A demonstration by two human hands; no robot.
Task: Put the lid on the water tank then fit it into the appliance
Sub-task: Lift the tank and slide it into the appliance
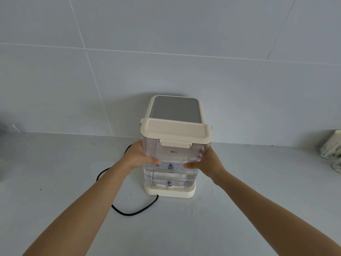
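A clear plastic water tank with a cream lid closed on its top stands upright against the cream appliance, over the appliance's cream base. Water shows in the tank's lower part. My left hand grips the tank's left side, thumb on the front. On the tank's right side, my right hand holds it the same way. Whether the tank rests fully on the base I cannot tell.
A black power cord loops on the grey counter left of and in front of the base. A patterned white object sits at the right edge near the tiled wall.
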